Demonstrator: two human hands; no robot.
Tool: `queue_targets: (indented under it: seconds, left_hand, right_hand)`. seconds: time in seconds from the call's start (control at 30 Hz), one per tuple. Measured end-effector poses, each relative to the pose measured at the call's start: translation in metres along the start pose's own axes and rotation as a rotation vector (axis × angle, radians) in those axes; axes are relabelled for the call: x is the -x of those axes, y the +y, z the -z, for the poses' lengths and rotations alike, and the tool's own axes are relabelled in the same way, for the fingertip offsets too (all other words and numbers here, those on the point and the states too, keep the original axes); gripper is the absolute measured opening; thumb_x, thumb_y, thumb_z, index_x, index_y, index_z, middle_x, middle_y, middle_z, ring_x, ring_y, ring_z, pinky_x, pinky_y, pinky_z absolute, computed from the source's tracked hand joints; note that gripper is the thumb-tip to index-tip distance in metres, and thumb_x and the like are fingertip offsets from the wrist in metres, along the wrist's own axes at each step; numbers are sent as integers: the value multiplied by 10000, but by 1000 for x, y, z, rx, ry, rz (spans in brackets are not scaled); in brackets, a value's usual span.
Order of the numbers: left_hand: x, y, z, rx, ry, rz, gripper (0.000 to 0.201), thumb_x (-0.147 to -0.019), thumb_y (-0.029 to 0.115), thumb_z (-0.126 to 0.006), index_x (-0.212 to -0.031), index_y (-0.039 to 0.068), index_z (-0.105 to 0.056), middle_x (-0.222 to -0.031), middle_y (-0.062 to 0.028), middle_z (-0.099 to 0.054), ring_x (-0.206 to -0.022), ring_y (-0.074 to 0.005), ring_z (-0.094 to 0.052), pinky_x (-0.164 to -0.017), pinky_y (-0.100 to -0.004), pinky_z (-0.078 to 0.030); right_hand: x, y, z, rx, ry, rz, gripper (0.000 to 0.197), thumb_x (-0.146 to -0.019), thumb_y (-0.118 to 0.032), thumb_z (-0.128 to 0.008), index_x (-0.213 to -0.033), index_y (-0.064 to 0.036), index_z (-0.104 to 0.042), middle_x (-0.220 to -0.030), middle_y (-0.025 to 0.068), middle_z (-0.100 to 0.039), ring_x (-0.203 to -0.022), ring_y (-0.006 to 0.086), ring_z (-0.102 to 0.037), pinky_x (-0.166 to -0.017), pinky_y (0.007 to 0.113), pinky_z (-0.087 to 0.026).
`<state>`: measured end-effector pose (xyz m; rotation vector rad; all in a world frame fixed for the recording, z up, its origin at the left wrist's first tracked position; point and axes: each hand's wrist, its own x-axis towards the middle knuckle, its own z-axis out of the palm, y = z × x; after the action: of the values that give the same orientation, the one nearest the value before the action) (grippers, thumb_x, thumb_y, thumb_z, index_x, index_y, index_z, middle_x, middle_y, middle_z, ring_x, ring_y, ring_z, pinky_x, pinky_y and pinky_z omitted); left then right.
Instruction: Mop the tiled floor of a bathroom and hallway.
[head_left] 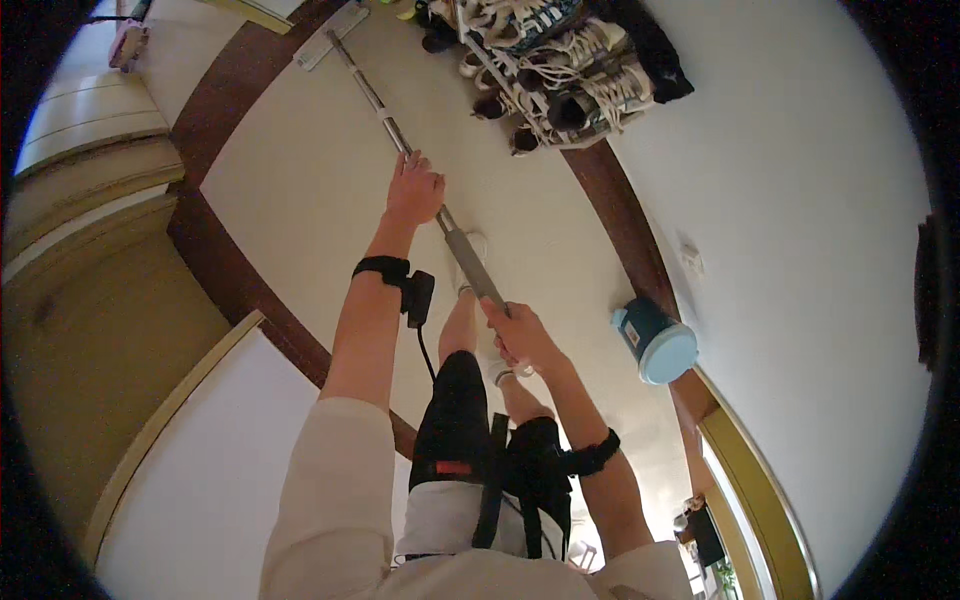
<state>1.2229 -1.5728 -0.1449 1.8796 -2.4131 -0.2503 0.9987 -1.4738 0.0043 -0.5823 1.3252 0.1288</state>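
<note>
A flat mop point(378, 108) with a long metal pole slants across the view, its rectangular head lying on the pale floor point(290, 190) at the far upper left. My left hand point(415, 188) is wrapped round the middle of the pole. Closer to my body, my right hand point(524, 335) grips the grey sleeve at the pole's near end. The mop head touches or nearly touches the dark brown border by the far wall. Both forearms wear black straps, and a small black device hangs at the left one.
A rack point(530, 115) loaded with several pairs of shoes stands at the far right against the white wall point(790, 200). Nearer on that side is a dark blue bin point(645, 330) with a light blue lid. Wooden steps or ledges point(95, 190) rise at the left. My feet stand below the pole.
</note>
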Motion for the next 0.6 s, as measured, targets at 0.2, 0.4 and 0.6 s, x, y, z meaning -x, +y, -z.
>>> queue_targets:
  seconds: [0.2,0.4,0.6]
  left_hand:
    - [68,119,7,-13,-578,-85,268,-766,216,-426,-714,97,-661,-907,-190,-573,-1011,-352,-474,-1015,-525,-163]
    - [186,320,15,188,-588,-165,253,-761,278,-443,-774,169,-670,-858,-137,-602,-1050,-358,-456,-963,-637,-96]
    - [304,535,20,577,-656,-375,269,-792,354,-429,-860,209,-645,-850,-100,-580,-1034,-377,-435,-893,-718,-28]
  right_hand:
    - [60,150,20,82,8,235,402,-855,-443,-463,-763,-52,-451,-454,18,-398,-321,101,-375,-308,242,-308]
    - [214,280,78,-17,41,-258,406,-852,-447,-470,-733,-59,-475,-479,20,-442,-369,111,-443,-340,252,-351]
    - [380,447,154,-92,131,-429,367,-857,-383,-501,-690,-57,-479,-430,6,-420,-321,91,-392,-304,256,-318]
